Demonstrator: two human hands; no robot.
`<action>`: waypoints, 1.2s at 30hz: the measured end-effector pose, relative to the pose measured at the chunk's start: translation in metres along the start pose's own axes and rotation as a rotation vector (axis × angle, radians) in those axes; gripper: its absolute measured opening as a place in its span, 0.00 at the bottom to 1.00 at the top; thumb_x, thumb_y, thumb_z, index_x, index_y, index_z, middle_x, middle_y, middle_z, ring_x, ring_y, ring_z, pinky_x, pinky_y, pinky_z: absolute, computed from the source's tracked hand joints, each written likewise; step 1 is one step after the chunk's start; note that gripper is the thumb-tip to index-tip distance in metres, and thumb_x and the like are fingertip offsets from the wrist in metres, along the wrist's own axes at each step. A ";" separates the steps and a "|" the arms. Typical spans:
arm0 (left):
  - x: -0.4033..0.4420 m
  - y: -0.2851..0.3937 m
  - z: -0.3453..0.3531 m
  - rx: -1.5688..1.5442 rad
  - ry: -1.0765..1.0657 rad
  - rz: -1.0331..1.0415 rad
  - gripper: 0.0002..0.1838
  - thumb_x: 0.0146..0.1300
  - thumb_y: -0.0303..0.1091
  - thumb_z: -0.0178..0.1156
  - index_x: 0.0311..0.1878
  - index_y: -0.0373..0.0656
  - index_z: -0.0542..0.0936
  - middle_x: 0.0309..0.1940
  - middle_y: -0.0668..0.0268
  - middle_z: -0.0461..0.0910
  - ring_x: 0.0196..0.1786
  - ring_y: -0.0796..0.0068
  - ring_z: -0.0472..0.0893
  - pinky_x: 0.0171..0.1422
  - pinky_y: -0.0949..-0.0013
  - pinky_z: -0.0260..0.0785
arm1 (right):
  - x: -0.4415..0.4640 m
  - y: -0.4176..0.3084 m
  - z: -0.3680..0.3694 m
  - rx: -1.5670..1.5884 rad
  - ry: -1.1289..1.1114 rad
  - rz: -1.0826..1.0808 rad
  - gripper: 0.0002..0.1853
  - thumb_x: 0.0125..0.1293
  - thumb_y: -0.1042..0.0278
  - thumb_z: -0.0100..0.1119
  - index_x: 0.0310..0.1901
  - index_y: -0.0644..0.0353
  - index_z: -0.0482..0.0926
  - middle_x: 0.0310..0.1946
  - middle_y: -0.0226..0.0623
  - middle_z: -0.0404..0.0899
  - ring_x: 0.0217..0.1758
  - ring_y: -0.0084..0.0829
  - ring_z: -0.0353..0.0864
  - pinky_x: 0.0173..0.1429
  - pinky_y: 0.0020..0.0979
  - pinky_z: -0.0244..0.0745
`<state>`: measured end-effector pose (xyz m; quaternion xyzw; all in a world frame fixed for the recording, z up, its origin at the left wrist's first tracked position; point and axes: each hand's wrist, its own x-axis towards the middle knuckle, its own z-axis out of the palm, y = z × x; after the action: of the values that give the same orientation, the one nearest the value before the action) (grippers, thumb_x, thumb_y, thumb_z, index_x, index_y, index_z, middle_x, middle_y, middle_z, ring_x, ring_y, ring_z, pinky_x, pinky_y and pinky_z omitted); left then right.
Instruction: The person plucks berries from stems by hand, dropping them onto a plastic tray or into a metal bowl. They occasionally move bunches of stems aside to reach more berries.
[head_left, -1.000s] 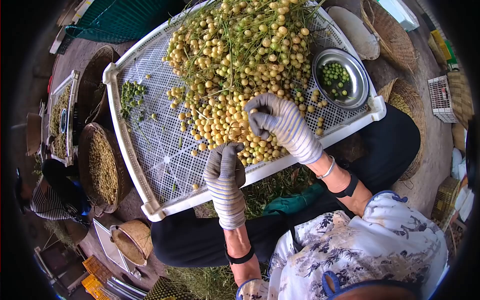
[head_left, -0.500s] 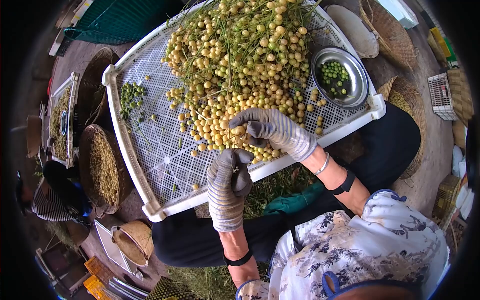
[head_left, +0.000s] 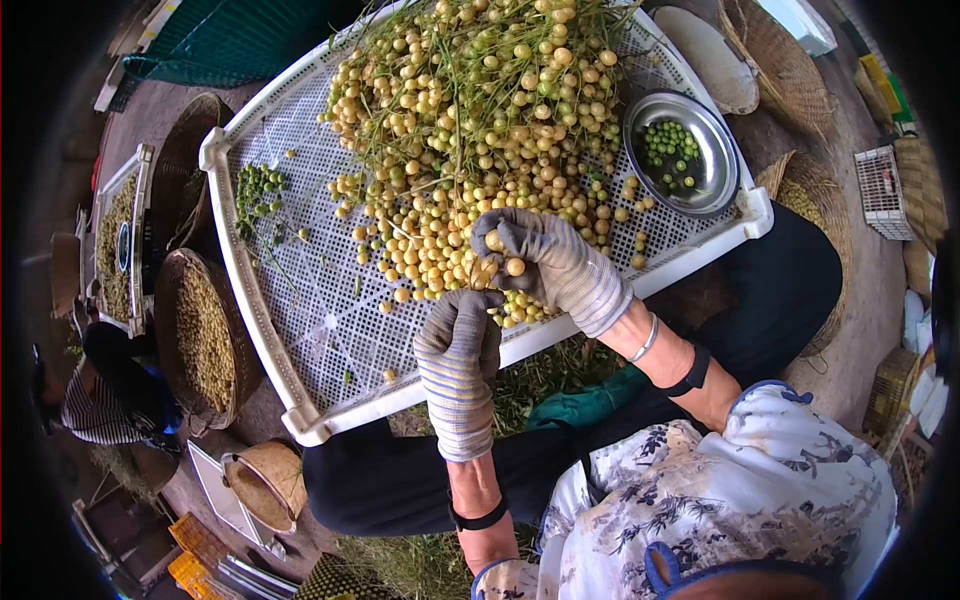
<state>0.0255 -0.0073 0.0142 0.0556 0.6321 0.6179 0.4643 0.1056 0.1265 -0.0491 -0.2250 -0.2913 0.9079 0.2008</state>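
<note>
Yellow fruits [head_left: 515, 267] at right hand [head_left: 562, 262], left hand [head_left: 456, 352] beside, white tray [head_left: 250, 290].

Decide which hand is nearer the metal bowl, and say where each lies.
Right: the right hand is below and left of the metal bowl in view; the left hand is lower and farther left.

Striped knit gloves [head_left: 458, 385], black wristbands [head_left: 690, 372], silver bangle [head_left: 647, 338], white floral-patterned top [head_left: 700, 500], blue trim [head_left: 665, 570]

Your gloves [head_left: 456, 375] are striped cream and grey, your shirt [head_left: 700, 500] is white with dark floral print, and before you lie yellow and green fruit [head_left: 450, 250] on a white tray [head_left: 330, 290] with a hole-dotted pattern.
</note>
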 end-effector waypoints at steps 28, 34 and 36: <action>0.008 -0.007 0.002 0.119 0.181 0.143 0.10 0.68 0.34 0.60 0.38 0.35 0.81 0.21 0.75 0.73 0.24 0.91 0.67 0.29 0.83 0.57 | -0.016 -0.027 0.020 -0.889 -0.090 -0.300 0.13 0.63 0.64 0.66 0.47 0.61 0.83 0.36 0.31 0.83 0.36 0.18 0.80 0.40 0.21 0.76; -0.001 0.000 0.007 0.131 0.044 0.074 0.11 0.68 0.35 0.58 0.37 0.36 0.81 0.21 0.75 0.72 0.25 0.90 0.65 0.28 0.82 0.56 | -0.015 -0.028 0.022 -0.564 0.045 0.029 0.15 0.65 0.57 0.65 0.40 0.62 0.83 0.24 0.25 0.80 0.19 0.13 0.70 0.23 0.16 0.63; 0.000 0.001 0.003 0.076 0.002 0.040 0.12 0.69 0.37 0.58 0.37 0.36 0.81 0.19 0.76 0.70 0.22 0.90 0.63 0.26 0.81 0.52 | -0.018 -0.030 0.014 -0.350 -0.007 0.128 0.14 0.65 0.56 0.64 0.38 0.61 0.81 0.24 0.25 0.78 0.18 0.12 0.69 0.21 0.15 0.60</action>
<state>0.0266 -0.0048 0.0159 0.0851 0.6544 0.6027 0.4486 0.1193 0.1338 -0.0150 -0.2714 -0.4306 0.8550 0.0994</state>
